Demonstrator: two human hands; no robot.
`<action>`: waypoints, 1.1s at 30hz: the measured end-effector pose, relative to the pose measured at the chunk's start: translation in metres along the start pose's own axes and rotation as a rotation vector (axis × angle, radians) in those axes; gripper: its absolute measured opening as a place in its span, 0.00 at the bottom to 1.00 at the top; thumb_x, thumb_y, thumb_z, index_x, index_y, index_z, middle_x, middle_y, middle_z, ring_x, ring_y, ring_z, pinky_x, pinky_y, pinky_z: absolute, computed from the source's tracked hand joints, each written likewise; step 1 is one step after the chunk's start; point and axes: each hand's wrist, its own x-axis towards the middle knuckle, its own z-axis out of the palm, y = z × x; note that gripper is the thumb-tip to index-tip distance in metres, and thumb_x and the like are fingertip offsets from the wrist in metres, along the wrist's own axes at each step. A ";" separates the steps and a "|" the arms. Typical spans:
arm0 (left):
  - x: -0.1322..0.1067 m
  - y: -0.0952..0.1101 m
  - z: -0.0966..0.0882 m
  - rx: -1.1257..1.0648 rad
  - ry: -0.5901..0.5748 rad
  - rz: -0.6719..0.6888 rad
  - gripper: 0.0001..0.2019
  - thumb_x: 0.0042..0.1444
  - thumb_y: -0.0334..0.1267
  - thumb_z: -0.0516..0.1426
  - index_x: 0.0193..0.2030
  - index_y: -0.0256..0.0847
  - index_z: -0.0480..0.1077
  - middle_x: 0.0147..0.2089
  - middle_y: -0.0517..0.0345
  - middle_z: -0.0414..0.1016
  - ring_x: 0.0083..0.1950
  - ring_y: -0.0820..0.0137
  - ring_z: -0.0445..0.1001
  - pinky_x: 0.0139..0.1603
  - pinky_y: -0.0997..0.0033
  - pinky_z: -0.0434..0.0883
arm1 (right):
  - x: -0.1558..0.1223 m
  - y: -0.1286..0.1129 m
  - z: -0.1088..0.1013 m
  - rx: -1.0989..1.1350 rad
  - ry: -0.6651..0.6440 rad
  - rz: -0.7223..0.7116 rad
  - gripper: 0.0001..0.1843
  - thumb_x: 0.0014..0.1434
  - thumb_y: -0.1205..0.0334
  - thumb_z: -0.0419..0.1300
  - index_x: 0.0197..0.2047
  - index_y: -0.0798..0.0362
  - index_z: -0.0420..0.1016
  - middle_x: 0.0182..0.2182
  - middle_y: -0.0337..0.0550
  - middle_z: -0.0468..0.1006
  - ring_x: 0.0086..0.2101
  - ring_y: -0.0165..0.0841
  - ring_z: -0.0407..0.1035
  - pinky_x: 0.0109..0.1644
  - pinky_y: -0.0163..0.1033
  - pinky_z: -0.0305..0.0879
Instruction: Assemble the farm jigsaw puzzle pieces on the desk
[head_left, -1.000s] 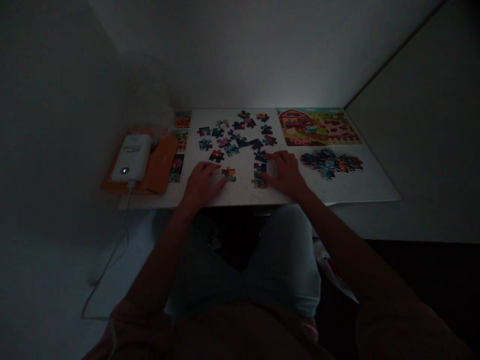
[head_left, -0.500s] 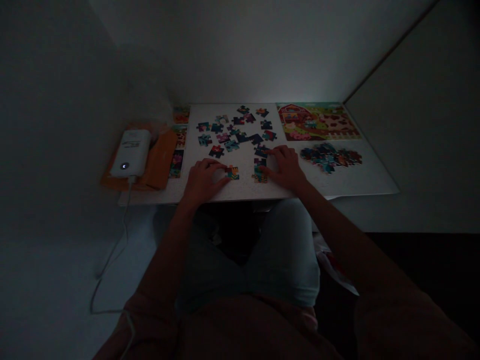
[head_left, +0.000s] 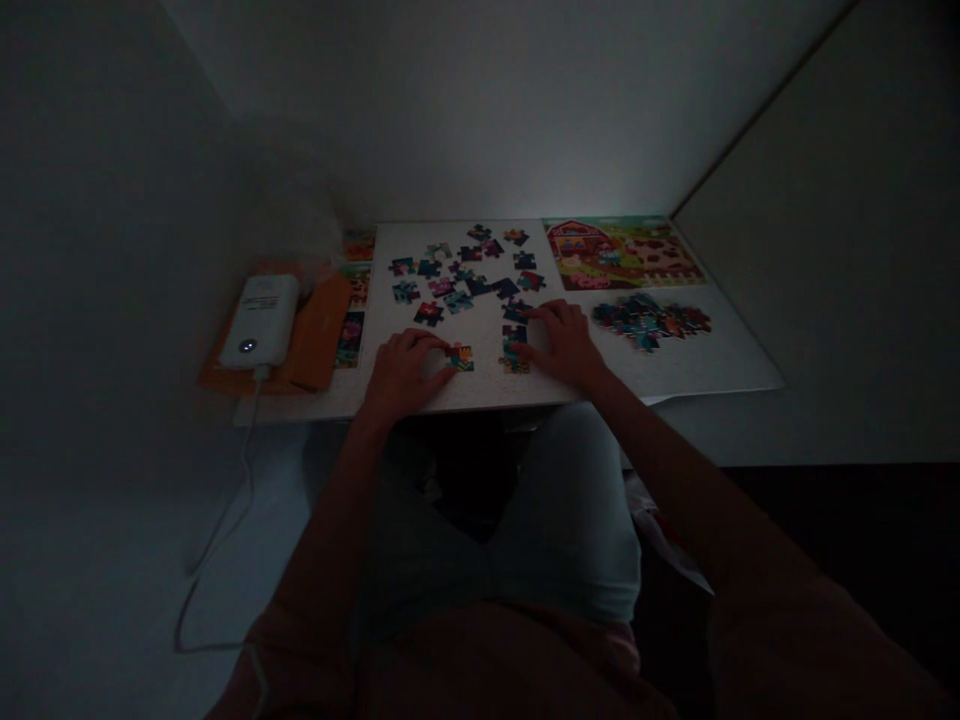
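In dim light, my left hand (head_left: 403, 367) lies on a white board (head_left: 697, 365) with its fingertips touching a small orange and teal puzzle piece (head_left: 459, 356). My right hand (head_left: 561, 342) rests with fingers spread flat, touching a joined strip of pieces (head_left: 514, 351) at its left side. Several loose puzzle pieces (head_left: 461, 270) are scattered beyond both hands.
A heap of pieces (head_left: 649, 320) lies right of my right hand, with a farm picture sheet (head_left: 621, 252) behind it. At the left, a white device with a lit dot (head_left: 259, 320) and cable sits on an orange envelope (head_left: 319, 335). Walls close in behind and right.
My left hand has slid the small piece slightly right, closer to the joined strip. The right hand stays beside the strip. The camera view shifted a little.
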 end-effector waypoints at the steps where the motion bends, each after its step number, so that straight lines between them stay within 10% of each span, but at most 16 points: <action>1: 0.000 0.000 -0.001 0.001 -0.004 0.002 0.18 0.70 0.48 0.68 0.64 0.51 0.82 0.68 0.47 0.80 0.69 0.47 0.76 0.72 0.42 0.72 | 0.000 -0.001 -0.001 0.004 -0.003 -0.002 0.39 0.75 0.27 0.60 0.74 0.46 0.77 0.66 0.60 0.75 0.66 0.62 0.68 0.72 0.71 0.66; 33: 0.000 0.003 -0.005 -0.009 -0.003 -0.014 0.16 0.70 0.47 0.70 0.61 0.48 0.81 0.66 0.46 0.80 0.69 0.44 0.78 0.68 0.37 0.74 | -0.001 0.012 -0.002 0.187 -0.052 -0.163 0.32 0.64 0.38 0.81 0.67 0.37 0.90 0.64 0.54 0.76 0.66 0.58 0.67 0.77 0.70 0.67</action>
